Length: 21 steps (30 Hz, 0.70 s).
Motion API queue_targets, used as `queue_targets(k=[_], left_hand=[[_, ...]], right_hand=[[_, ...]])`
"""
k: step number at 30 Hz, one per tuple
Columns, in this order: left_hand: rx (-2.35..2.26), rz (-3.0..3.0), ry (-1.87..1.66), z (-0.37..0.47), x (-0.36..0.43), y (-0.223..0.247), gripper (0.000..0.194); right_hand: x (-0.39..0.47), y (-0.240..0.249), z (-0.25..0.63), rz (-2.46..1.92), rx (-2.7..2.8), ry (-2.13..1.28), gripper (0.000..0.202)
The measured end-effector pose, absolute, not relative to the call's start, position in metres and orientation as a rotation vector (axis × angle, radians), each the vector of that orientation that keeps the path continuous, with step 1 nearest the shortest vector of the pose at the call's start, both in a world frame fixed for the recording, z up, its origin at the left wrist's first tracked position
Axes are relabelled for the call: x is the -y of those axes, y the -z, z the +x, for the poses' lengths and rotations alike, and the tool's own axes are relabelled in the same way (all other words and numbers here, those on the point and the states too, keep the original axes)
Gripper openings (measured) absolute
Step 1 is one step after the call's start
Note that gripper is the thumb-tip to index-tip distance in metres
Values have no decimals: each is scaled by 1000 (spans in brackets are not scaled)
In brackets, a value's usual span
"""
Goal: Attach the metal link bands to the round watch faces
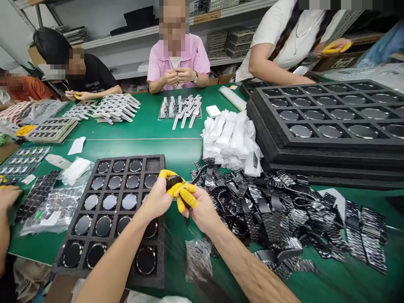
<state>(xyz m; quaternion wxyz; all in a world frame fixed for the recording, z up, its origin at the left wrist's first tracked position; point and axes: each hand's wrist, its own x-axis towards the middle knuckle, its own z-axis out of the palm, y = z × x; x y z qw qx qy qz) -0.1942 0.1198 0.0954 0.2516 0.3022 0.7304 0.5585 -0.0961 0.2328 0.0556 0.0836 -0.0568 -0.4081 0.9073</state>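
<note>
My left hand (160, 191), with yellow covers on its fingertips, is closed around a small dark rounded piece that looks like a watch case (173, 181). Against its near side, the yellow-covered fingers of my right hand (197, 204) are pinched together. Both hands meet above the right edge of a black foam tray (109, 229), and the fingers hide most of the case. Round dark watch cases (129, 202) sit in the tray's square pockets. To the right of my hands lies a heap of shiny black link watch bands (261, 210).
Stacked foam trays (271, 134) with more watch cases stand at the right, beside a pile of white wrapped pieces (230, 139). A small clear plastic bag (198, 259) lies in front. White straps (115, 107) are across the green table (139, 145). Several co-workers sit around it.
</note>
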Motion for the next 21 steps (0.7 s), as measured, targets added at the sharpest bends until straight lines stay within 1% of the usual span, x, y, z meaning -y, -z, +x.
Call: queue_targets(k=[3, 5, 7, 10, 12, 17, 21], left_hand=[[-2066, 1197, -1361, -195, -108, -92, 45], [-2137, 1516, -1247, -200, -103, -92, 56], [-2198, 1765, -1172, -204, -101, -93, 57], [-2257, 1904, -1129, -205, -101, -95, 52], [-2276, 1922, -1108, -205, -101, -96, 52], [-2288, 1913, -1092, -205, -99, -96, 56], [-2319, 1856, -1071, -204, -99, -92, 65]], right_hand=[[-229, -51, -95, -181, 1286, -2710, 43], [-228, -53, -94, -192, 1328, -2698, 41], [-228, -55, -94, -185, 1380, -2682, 41], [-229, -59, -93, -159, 1464, -2647, 47], [-229, -60, -92, -167, 1500, -2612, 47], [-231, -61, -90, -241, 1555, -2538, 42], [-229, -59, -91, -296, 1406, -2614, 47]])
